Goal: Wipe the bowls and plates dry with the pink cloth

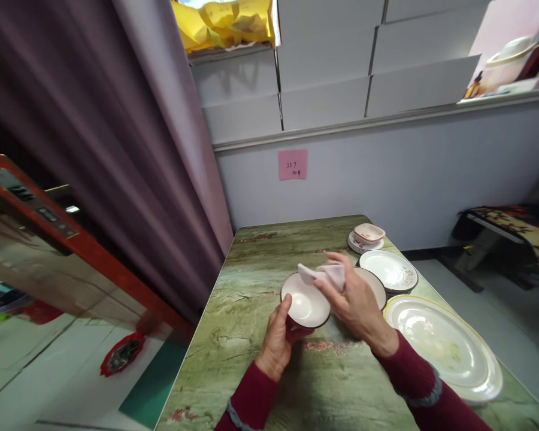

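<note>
My left hand (pixel 276 340) grips a bowl (pixel 304 302) from below, thumb on its near rim; the bowl is white inside with a dark rim and red outside, tilted toward me above the green table (pixel 251 311). My right hand (pixel 353 299) is closed on a pale pink cloth (pixel 323 274), held at the bowl's far right rim. Both sleeves are dark red.
To the right lie a large oval platter (pixel 444 344) with a yellow rim, a round plate (pixel 388 270), and a plate partly hidden behind my right hand. A small square dish (pixel 369 233) sits on stacked saucers at the far edge. A purple curtain hangs left; a pink note (pixel 292 164) is on the wall.
</note>
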Available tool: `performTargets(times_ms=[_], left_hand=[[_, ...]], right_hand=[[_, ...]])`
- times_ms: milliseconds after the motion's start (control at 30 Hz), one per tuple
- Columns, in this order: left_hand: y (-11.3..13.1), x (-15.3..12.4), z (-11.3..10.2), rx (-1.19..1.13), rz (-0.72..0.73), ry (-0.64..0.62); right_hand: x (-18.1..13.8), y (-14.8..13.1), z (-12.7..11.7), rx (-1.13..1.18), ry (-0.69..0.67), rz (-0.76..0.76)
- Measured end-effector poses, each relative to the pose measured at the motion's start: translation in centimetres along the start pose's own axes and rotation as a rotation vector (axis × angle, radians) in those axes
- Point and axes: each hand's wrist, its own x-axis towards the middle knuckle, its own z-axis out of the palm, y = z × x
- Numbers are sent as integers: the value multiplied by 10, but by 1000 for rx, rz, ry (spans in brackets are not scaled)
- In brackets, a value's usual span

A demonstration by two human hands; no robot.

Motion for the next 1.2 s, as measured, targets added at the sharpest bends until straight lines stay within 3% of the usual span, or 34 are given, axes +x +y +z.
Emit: performTargets(times_ms=[100,233,400,533,733,867,933,1000,1067,1200], left_hand=[[-3,-3,5,-38,-30,-57],[4,-3,2,-20,25,-33],[9,-2,3,52,68,-67],[4,-6,10,82,119,-147],[-5,-6,5,78,68,-112],[-3,-4,4,14,-72,-114],[0,-4,5,3,-98,-135],[2,-4,5,3,-73,-169],[3,-5,4,23,-20,-178],[4,-5,4,82,98,-131]], right_hand=[[2,4,12,-84,-56,-207],[-3,20,15,-45,69,-290],[-11,21,21,-143,-312,-390],[-9,18,35,-266,-439,-366],[-2,20,35,-184,-687,-372],[6,16,32,-105,-505,-625],[11,15,33,-200,-418,-820],[13,16,33,-336,-410,-915],[11,18,33,-448,-431,-840],[-2,19,32,-505,-520,-444]])
